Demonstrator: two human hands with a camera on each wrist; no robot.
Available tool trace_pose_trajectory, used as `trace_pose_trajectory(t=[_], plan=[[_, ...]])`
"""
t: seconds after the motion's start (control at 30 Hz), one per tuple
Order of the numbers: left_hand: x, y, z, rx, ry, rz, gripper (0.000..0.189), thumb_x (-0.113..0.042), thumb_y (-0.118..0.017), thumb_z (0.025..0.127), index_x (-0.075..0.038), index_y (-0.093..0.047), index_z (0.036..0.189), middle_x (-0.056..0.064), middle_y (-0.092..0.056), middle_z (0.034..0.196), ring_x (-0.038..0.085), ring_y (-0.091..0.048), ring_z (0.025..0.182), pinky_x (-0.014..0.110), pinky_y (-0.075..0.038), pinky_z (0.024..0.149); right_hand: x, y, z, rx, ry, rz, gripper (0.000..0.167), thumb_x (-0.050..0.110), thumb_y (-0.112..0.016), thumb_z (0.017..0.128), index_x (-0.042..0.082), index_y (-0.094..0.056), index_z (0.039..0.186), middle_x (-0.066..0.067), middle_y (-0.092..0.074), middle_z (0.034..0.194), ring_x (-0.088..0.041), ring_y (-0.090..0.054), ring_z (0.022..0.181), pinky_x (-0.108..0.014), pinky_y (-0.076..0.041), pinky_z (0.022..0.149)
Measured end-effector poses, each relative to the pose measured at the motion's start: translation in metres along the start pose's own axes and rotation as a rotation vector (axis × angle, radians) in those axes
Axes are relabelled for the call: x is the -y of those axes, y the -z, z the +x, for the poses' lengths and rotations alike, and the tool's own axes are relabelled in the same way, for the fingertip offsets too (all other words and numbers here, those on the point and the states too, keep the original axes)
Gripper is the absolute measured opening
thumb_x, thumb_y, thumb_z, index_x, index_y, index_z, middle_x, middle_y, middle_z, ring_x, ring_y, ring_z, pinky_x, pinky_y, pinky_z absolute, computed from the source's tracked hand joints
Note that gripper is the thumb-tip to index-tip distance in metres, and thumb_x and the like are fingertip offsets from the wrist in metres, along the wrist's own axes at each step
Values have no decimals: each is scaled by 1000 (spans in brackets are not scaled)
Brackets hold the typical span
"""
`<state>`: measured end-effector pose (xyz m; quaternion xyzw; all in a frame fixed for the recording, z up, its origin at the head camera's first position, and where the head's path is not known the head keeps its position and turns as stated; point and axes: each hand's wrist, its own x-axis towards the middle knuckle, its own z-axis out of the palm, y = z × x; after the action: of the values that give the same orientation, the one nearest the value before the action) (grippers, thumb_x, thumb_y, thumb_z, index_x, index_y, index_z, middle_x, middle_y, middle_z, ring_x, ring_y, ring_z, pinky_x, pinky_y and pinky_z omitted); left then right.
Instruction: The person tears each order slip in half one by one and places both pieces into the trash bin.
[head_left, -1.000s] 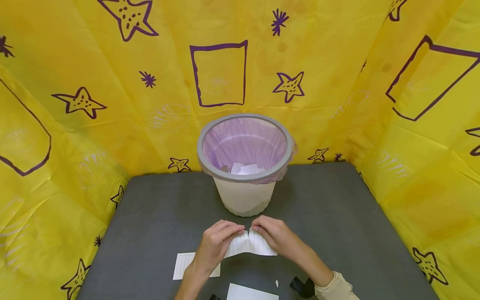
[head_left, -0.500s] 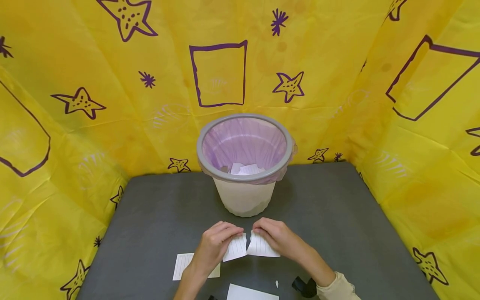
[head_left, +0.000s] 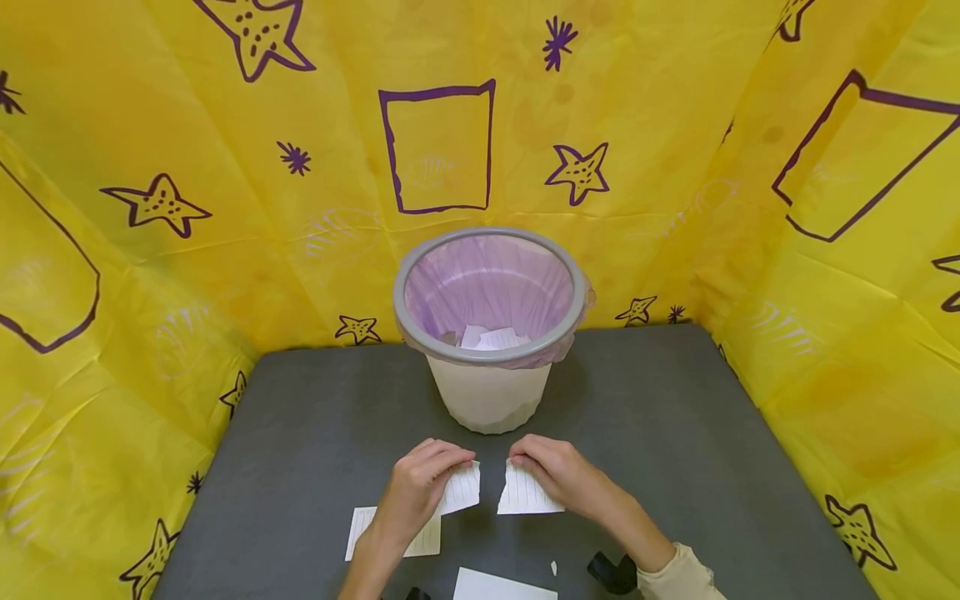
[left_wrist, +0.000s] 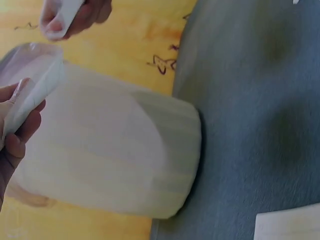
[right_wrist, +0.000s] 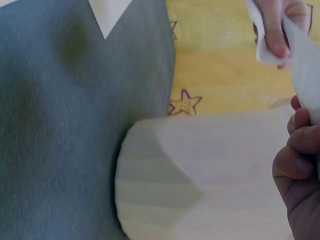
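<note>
Two torn pieces of lined paper are held apart above the table, just in front of a trash bin [head_left: 487, 392]. My left hand [head_left: 418, 487] pinches the left piece [head_left: 461, 487] between thumb and fingers at its upper edge. The right piece [head_left: 525, 492], with a ragged torn side, hangs from the pinch of my right hand [head_left: 558, 471]. In the left wrist view the left piece [left_wrist: 37, 97] stands out beyond the fingers. The right wrist view has the right piece [right_wrist: 307, 75] at its right edge, above curled fingers [right_wrist: 302, 140].
A lined paper sheet [head_left: 426, 540] lies partly behind my left forearm. Nearer the front edge are a white sheet [head_left: 502, 586] and a small paper scrap [head_left: 554, 568]. The bin, lined with a purple bag [head_left: 487, 279], contains paper pieces [head_left: 498, 339]. Yellow cloth [head_left: 337, 275] encloses the dark table [head_left: 660, 417].
The paper tears from partly split to fully separated into two pieces. My left hand moves left with one piece, my right hand slightly right with the other.
</note>
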<state>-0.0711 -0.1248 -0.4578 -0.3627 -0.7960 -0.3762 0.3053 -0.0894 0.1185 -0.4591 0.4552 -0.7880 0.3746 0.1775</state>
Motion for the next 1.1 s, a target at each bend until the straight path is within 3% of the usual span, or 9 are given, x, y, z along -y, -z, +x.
trace_pose_trajectory(t=[0.3, 0.43, 0.57, 0.83, 1.1], plan=[[11, 18, 0, 60, 58, 2, 16, -1, -77, 77, -10, -75, 90, -4, -72, 86, 9, -64, 78, 11, -50, 77, -11, 17, -3, -11, -59, -50, 5, 14, -60, 96, 10, -62, 93, 5, -65, 84, -3, -57, 73, -10, -47, 69], [15, 28, 2, 43, 72, 18, 15, -2, -76, 79, -10, -74, 91, -3, -71, 86, 9, -64, 78, 10, -50, 78, -15, 28, -4, -13, -78, -58, 3, 11, -62, 94, 10, -61, 91, 6, -64, 83, -2, -56, 72, -9, -46, 67], [19, 35, 2, 19, 84, 39, 21, 2, -78, 74, -9, -74, 91, -4, -70, 85, 9, -64, 77, 9, -49, 79, -20, 36, -6, -21, -89, -91, 6, 8, -66, 90, 12, -61, 91, 7, -63, 82, -2, -56, 72, -9, -46, 67], [26, 45, 0, 6, 102, 73, 22, 4, -79, 73, -10, -73, 89, -4, -69, 81, 9, -63, 74, 10, -49, 75, -26, 47, -10, -32, -71, -145, 7, 10, -67, 90, 13, -61, 91, 8, -61, 81, -1, -54, 70, -10, -44, 65], [34, 66, 6, -8, 131, 114, 22, 5, -78, 74, -9, -73, 89, -4, -68, 80, 8, -61, 71, 10, -48, 71, -31, 70, -10, -33, -91, -170, 13, 4, -69, 86, 13, -61, 90, 8, -61, 80, -1, -52, 69, -10, -43, 64]])
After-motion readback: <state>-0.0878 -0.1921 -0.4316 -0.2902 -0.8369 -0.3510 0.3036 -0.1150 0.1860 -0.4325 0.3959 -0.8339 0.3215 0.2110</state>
